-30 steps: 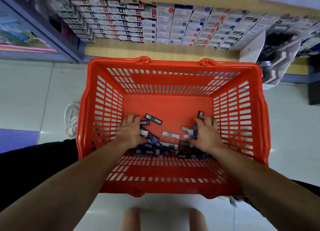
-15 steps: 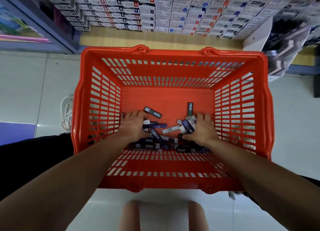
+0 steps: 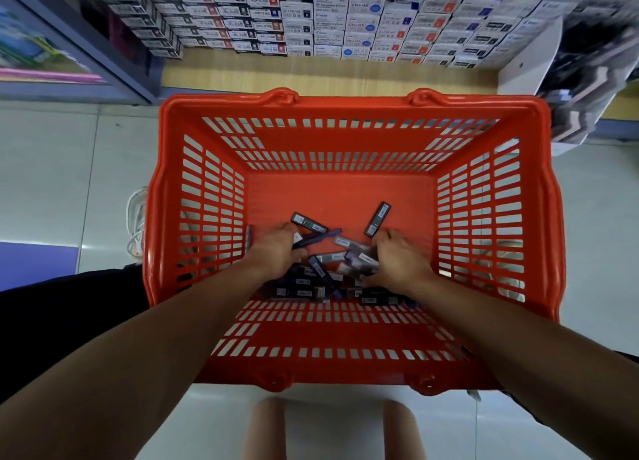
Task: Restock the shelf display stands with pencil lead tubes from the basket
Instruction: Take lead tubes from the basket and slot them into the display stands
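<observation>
An orange-red plastic basket [image 3: 349, 110] sits right below me, and a heap of dark, slim pencil lead tubes [image 3: 307, 286] lies at the near end of its floor. My left hand [image 3: 276, 254] is down in the heap, its fingers curled round a few tubes, one blue tube [image 3: 320, 235] poking out to the right. My right hand [image 3: 403, 262] curls over a bunch of tubes [image 3: 358, 254] in the middle. Two loose tubes [image 3: 378, 219] lie just beyond the fingers.
Stacked small stationery boxes [image 3: 345, 17] fill the wooden shelf beyond the basket. A blurred dark display stand [image 3: 594, 79] stands at the upper right beside a white panel. White cord [image 3: 136, 224] lies left of the basket on the tiled floor. Stool legs [image 3: 266, 428] show underneath.
Both hands have raked the tubes inward and closed round some of them. The scattered tubes now sit bunched between the hands. The view has tilted, so the basket sits lower.
</observation>
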`<control>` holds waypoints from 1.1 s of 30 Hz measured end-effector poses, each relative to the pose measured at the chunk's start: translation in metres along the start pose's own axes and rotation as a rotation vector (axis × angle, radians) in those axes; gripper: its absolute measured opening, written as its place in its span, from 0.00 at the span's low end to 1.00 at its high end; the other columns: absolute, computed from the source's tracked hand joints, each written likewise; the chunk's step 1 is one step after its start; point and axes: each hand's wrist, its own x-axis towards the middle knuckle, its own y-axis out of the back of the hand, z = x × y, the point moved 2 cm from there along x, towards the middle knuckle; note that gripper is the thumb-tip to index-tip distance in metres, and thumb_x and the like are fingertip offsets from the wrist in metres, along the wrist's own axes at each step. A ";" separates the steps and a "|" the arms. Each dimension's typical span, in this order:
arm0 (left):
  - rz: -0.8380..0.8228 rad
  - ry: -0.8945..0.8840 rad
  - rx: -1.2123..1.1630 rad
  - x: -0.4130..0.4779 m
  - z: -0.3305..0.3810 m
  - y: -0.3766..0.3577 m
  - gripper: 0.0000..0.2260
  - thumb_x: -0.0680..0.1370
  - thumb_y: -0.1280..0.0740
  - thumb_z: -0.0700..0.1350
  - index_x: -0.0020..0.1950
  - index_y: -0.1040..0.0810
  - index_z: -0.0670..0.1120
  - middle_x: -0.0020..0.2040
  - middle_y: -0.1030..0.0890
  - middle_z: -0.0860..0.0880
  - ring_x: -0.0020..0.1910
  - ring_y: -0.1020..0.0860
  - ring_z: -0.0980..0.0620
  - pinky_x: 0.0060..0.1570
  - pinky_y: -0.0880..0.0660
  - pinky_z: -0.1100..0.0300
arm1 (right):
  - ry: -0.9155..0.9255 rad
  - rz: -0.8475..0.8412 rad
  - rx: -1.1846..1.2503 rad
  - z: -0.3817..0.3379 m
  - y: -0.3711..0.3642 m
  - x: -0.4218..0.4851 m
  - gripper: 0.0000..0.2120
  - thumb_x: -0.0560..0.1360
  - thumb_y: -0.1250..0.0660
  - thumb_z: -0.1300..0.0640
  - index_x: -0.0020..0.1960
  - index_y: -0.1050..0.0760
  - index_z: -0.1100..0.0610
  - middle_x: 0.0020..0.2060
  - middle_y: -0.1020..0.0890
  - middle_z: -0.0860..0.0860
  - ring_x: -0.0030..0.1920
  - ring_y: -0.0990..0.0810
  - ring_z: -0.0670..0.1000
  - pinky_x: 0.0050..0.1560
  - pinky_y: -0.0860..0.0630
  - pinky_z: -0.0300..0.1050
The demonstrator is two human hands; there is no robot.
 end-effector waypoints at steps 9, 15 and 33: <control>0.002 0.074 -0.349 -0.004 0.011 0.001 0.16 0.83 0.35 0.45 0.70 0.30 0.51 0.56 0.20 0.46 0.56 0.21 0.45 0.57 0.24 0.52 | 0.073 -0.040 0.042 -0.003 0.006 -0.001 0.13 0.67 0.24 0.48 0.43 0.29 0.44 0.48 0.24 0.47 0.47 0.25 0.49 0.41 0.33 0.45; -0.035 0.127 -0.588 -0.003 0.019 -0.009 0.12 0.80 0.34 0.40 0.60 0.28 0.52 0.51 0.19 0.41 0.50 0.20 0.43 0.51 0.22 0.48 | 0.112 -0.082 0.095 -0.001 -0.001 0.001 0.11 0.69 0.27 0.53 0.45 0.29 0.45 0.49 0.20 0.47 0.46 0.22 0.50 0.38 0.28 0.44; 0.050 0.081 -0.937 0.028 0.026 -0.013 0.22 0.75 0.27 0.32 0.63 0.30 0.47 0.43 0.16 0.54 0.42 0.18 0.59 0.40 0.24 0.69 | -0.036 0.022 0.986 -0.035 0.018 0.046 0.14 0.70 0.21 0.60 0.53 0.20 0.53 0.41 0.15 0.46 0.38 0.17 0.43 0.40 0.24 0.35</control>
